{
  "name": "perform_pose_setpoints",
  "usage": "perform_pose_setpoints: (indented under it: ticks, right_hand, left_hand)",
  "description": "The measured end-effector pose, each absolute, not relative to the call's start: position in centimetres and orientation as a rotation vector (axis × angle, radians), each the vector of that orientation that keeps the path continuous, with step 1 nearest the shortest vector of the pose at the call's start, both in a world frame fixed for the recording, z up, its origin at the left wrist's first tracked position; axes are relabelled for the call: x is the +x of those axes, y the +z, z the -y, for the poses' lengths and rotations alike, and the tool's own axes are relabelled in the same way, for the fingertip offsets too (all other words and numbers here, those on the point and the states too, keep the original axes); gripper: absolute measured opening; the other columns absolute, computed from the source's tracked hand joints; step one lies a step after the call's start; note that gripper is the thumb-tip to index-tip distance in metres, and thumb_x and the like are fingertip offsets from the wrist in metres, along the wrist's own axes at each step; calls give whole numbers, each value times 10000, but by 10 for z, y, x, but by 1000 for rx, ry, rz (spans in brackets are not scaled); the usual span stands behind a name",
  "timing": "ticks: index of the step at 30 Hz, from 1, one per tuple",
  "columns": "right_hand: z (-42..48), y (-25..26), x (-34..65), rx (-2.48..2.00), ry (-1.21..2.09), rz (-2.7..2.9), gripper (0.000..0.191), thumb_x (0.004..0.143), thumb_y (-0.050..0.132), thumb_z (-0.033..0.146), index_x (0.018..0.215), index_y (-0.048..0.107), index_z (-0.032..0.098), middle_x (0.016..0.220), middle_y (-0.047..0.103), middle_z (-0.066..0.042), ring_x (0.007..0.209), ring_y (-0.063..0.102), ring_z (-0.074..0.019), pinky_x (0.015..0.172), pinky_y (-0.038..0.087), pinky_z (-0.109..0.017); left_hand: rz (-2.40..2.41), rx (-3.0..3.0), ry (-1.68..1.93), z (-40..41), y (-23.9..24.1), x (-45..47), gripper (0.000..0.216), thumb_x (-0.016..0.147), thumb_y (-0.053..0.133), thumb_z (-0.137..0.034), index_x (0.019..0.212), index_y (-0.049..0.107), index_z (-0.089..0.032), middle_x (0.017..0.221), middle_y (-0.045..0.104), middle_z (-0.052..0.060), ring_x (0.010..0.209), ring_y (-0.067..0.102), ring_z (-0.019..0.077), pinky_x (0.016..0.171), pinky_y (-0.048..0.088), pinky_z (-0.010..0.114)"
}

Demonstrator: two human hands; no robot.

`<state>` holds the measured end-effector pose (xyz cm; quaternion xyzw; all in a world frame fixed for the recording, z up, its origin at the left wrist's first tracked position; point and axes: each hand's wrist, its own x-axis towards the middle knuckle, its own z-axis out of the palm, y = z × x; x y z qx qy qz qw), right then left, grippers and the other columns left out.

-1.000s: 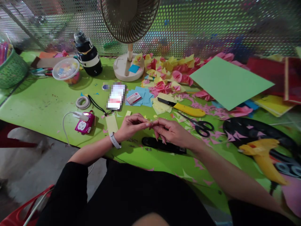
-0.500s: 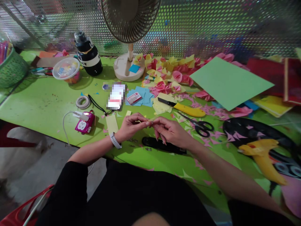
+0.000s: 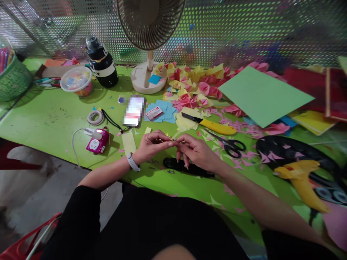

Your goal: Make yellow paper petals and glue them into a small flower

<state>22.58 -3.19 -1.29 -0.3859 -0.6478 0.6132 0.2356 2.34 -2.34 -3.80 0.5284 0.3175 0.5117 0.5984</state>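
My left hand (image 3: pixel 155 143) and my right hand (image 3: pixel 193 150) meet above the table's front part, fingertips pinched together. Between them is a small piece of yellow paper (image 3: pixel 170 139), mostly hidden by the fingers. Under my right hand lies a long black stapler-like tool (image 3: pixel 195 169), partly covered. Beside my left wrist is a pale yellow paper strip (image 3: pixel 129 142). Black-handled scissors (image 3: pixel 234 147) and a yellow-handled utility knife (image 3: pixel 217 126) rest to the right of my right hand.
A fan (image 3: pixel 139 81) stands at the back, near a black bottle (image 3: pixel 104 66). Pink and yellow paper flowers (image 3: pixel 195 85) are heaped beside it. A green sheet (image 3: pixel 265 95) and a yellow glue gun (image 3: pixel 300 180) lie right. A pink power adapter (image 3: pixel 97 141) sits left, near a phone (image 3: pixel 134 111).
The fingertips have shifted slightly, with the right fingers curling a little differently around the yellow paper. Both hands stay in the same place; nothing else has visibly moved.
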Motion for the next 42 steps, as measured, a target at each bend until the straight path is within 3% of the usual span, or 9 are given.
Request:
perform_pose_setpoints:
  ticks: [8, 16, 28, 34, 42]
  right_hand:
    - [29, -12, 229, -1007, 1874, 1772, 362, 978, 460, 545, 1037, 538, 196, 638, 674, 19, 377, 574, -93, 364, 415, -201]
    - [32, -13, 225, -1081, 1706, 1782, 311, 967, 509, 515, 1007, 500, 207, 711, 688, 12, 432, 618, -103, 416, 447, -214]
    - [29, -12, 229, -1012, 1836, 1813, 335, 994, 426, 535, 1015, 500, 209, 673, 677, 13, 409, 592, -108, 403, 440, -227]
    - [29, -12, 226, -1065, 1461, 1921, 287, 965, 524, 473, 918, 607, 202, 777, 678, -23, 569, 650, -132, 563, 516, -273]
    - [32, -12, 223, -1065, 1434, 1904, 258, 977, 509, 456, 934, 589, 214, 718, 646, 3, 514, 610, -115, 511, 490, -251]
  left_hand:
    - [-730, 1263, 1129, 23, -36, 22, 139, 737, 826, -254, 824, 759, -168, 763, 660, 17, 678, 630, 85, 628, 530, 215]
    - [-773, 1326, 1228, 23, -38, 22, 116, 721, 838, -222, 766, 748, -165, 722, 643, 7, 650, 605, 70, 599, 496, 194]
    - [-735, 1361, 1188, 23, -37, 22, 135, 748, 818, -275, 831, 766, -182, 774, 676, 31, 680, 630, 90, 604, 521, 208]
    - [-800, 1387, 1254, 24, -37, 22, 143, 711, 847, -269, 734, 743, -173, 722, 652, 18, 663, 602, 88, 599, 495, 216]
    - [-833, 1472, 1314, 23, -41, 23, 182, 693, 860, -279, 715, 719, -167, 694, 632, 5, 640, 583, 80, 581, 474, 206]
